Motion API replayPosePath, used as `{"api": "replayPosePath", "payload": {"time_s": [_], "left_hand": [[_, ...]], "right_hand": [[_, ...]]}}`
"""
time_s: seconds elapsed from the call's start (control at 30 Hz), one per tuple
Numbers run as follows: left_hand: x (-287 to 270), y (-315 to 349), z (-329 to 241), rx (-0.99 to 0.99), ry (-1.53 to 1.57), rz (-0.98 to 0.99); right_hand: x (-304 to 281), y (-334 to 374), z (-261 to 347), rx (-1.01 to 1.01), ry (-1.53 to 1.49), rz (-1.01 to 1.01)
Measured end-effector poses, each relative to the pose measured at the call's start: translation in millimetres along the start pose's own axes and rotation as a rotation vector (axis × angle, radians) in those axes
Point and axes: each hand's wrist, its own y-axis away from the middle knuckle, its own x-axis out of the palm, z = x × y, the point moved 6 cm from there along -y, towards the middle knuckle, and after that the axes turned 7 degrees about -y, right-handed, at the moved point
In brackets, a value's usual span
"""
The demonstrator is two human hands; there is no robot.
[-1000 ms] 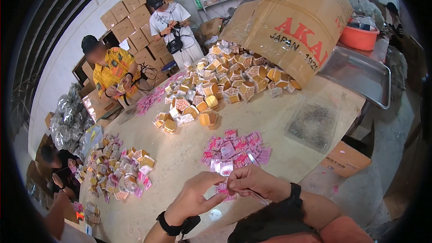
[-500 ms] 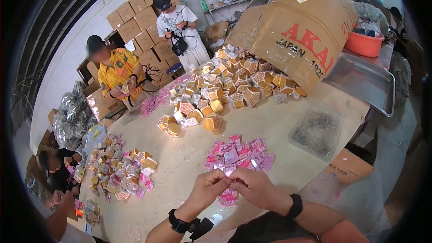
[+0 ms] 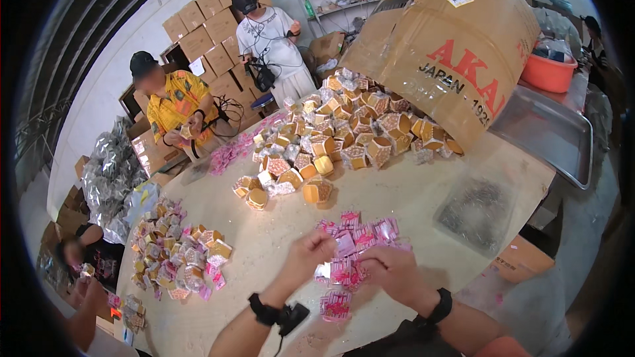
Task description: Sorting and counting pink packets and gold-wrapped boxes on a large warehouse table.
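Both my hands meet over a heap of small pink sachets (image 3: pixel 360 235) on the pale table (image 3: pixel 264 244). My left hand (image 3: pixel 305 258) pinches the edge of a pink sachet (image 3: pixel 334 270) between thumb and fingers. My right hand (image 3: pixel 391 271) grips the same sachet from the other side, fingers curled. One more pink sachet (image 3: pixel 336 305) lies just below them, near the table's front edge. Each wrist wears a black band.
A big tipped cardboard box (image 3: pixel 450 39) spills several small orange-and-white cartons (image 3: pixel 337 139) across the table's far side. A second heap of cartons and sachets (image 3: pixel 182 251) lies left. A clear bag (image 3: pixel 477 211) and a metal tray (image 3: pixel 549 132) lie right. Three people work at the left and far edges.
My hands have risen from the table's front edge to the pink heap and closed together on one sachet. The view has tilted slightly.
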Motion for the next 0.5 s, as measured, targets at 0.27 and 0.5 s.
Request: {"api": "replayPosePath", "payload": {"time_s": [0.27, 0.5], "left_hand": [[-73.7, -143.0, 79.2, 0.038, -0.955, -0.527], [-69.6, -147.7, 107.5, -0.337, -0.514, -0.306]], "right_hand": [[-20.6, 10.1, -83.2, 0.575, -0.403, -0.103], [-30.3, 10.1, -89.4, 0.640, -0.371, -0.100]]}}
